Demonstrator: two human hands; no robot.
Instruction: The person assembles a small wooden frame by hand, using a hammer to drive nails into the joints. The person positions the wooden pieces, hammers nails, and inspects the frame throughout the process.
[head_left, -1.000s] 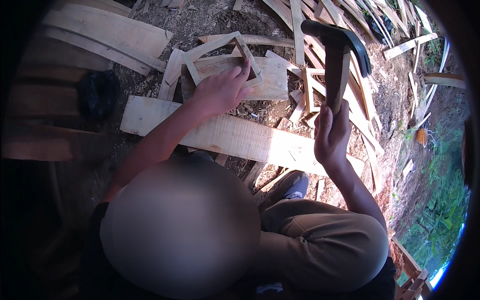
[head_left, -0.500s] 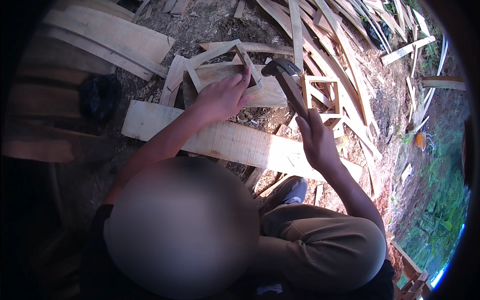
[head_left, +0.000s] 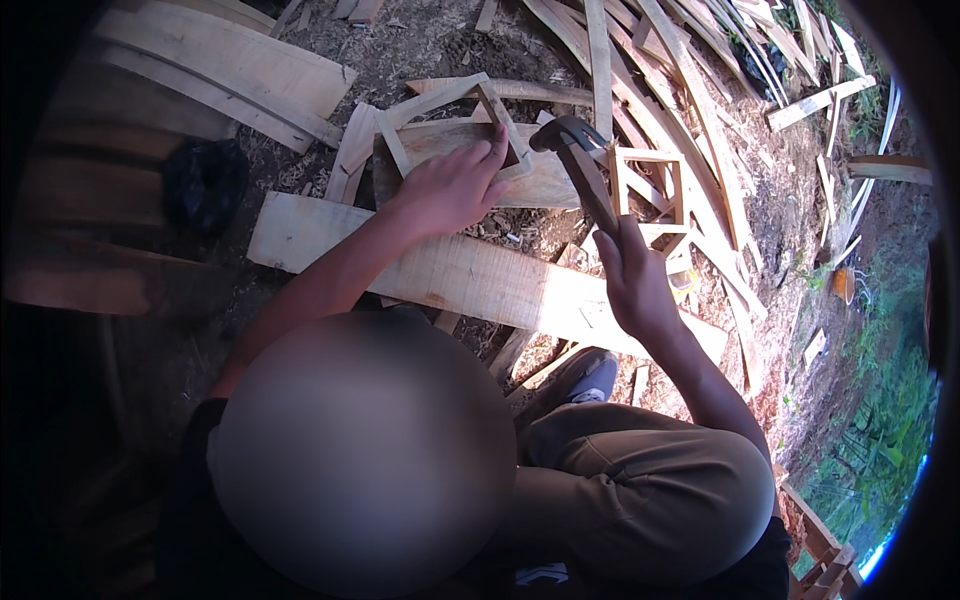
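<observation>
My left hand rests over the near side of a small four-sided wooden frame. Its index finger stretches along the frame's right side, while the thumb and other fingers curl at the near edge, partly hidden. Beneath the frame lies a flat board. In my right hand is a claw hammer, gripped by its wooden handle. The hammer's dark head is raised just right of the frame, apart from it.
A wide plank crosses in front of me. Another small wooden frame stands at right. Long strips pile up at the far right, and boards lie at far left near a black plastic bag. Wood shavings cover the ground.
The whole view has shifted very slightly. Both hands keep the same places on the frame and the hammer.
</observation>
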